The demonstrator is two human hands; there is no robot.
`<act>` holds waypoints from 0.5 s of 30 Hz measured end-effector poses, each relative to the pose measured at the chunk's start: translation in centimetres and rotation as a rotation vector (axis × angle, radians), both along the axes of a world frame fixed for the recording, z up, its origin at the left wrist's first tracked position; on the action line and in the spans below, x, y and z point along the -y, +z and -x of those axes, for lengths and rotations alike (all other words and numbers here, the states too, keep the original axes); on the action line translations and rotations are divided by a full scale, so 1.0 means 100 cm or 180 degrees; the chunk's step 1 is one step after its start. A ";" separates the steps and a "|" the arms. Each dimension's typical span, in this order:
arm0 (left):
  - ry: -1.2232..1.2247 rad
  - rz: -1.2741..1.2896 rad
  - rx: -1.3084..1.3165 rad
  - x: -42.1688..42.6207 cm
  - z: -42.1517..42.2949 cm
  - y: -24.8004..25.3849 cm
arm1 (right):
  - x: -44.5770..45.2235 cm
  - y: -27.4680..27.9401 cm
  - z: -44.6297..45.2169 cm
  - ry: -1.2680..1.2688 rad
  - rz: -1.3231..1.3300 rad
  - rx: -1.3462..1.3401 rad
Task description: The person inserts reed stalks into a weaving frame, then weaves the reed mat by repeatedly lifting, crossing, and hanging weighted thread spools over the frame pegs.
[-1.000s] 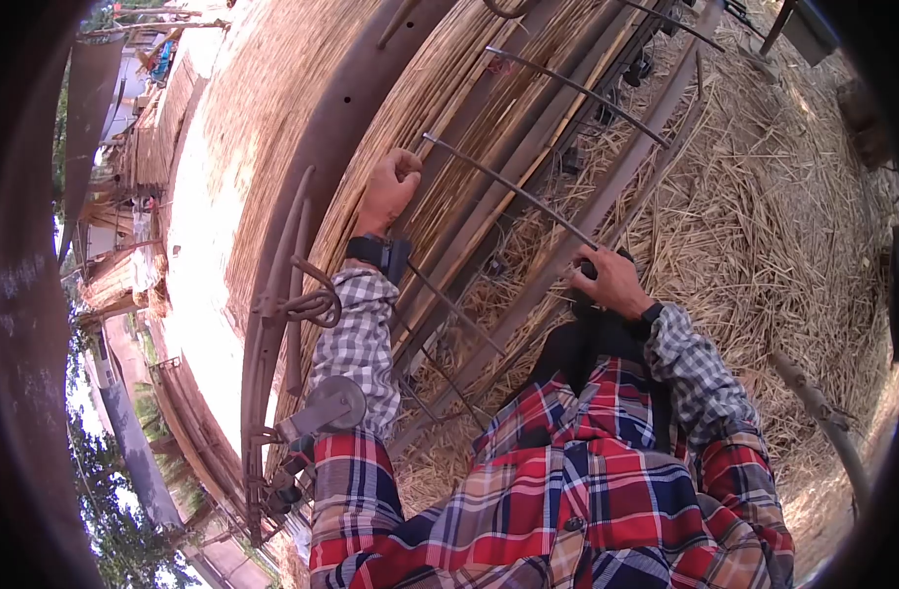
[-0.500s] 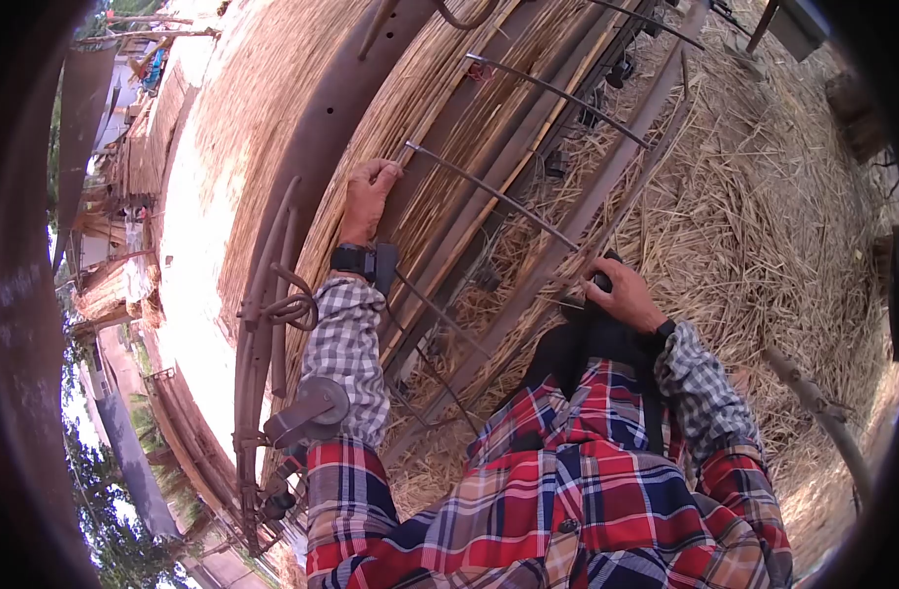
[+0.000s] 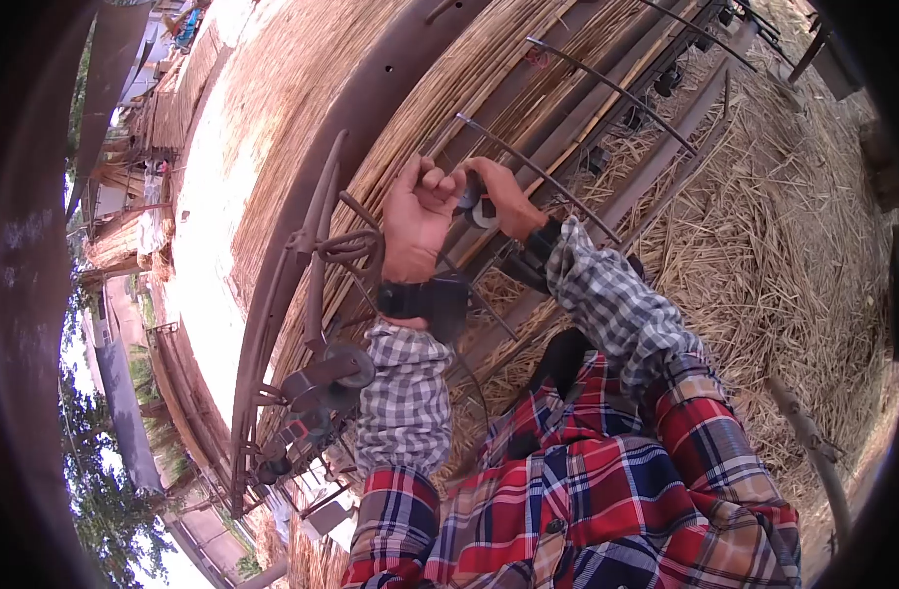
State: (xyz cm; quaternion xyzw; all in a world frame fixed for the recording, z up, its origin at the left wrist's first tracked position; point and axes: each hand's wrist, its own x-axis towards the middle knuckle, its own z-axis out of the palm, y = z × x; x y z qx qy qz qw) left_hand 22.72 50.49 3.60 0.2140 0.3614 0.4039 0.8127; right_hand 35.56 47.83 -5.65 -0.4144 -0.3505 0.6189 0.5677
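Observation:
My left hand (image 3: 418, 218) is raised over the reed mat (image 3: 272, 128), palm turned up, with its fingers curled in. What its fingertips pinch, if anything, is too small to tell. Close beside it, my right hand (image 3: 506, 199) has its fingers bent round a dark round piece (image 3: 483, 213), partly hidden between the hands. Both hands are above the brown metal beams of a frame. Thin metal rods (image 3: 538, 169) cross these beams just to the right of my hands.
A curved brown beam (image 3: 346, 108) with bent hooks runs along the left. Round metal discs (image 3: 349, 365) hang near my left forearm. Loose straw (image 3: 763, 216) covers the ground at right, where a wooden pole (image 3: 813, 442) leans. Trees and straw bundles stand at far left.
My right hand has moved up and left from near my lap to beside my left hand. My left hand has shifted right and turned palm up. The view has shifted slightly.

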 end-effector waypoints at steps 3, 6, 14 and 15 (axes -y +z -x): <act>0.1212 0.0346 0.0535 0.021 -0.014 -0.007 | -0.031 0.007 0.020 0.0043 0.1109 -0.1457; 0.1597 0.0372 0.0782 0.035 -0.015 -0.008 | -0.045 0.014 0.025 -0.0253 0.1599 -0.2847; 0.1015 -0.0068 0.0141 0.035 0.002 -0.018 | -0.047 0.000 0.021 0.1070 0.0725 -0.4967; 0.1008 -0.0064 0.0140 0.034 0.002 -0.016 | -0.040 -0.001 0.020 0.1062 0.0722 -0.4969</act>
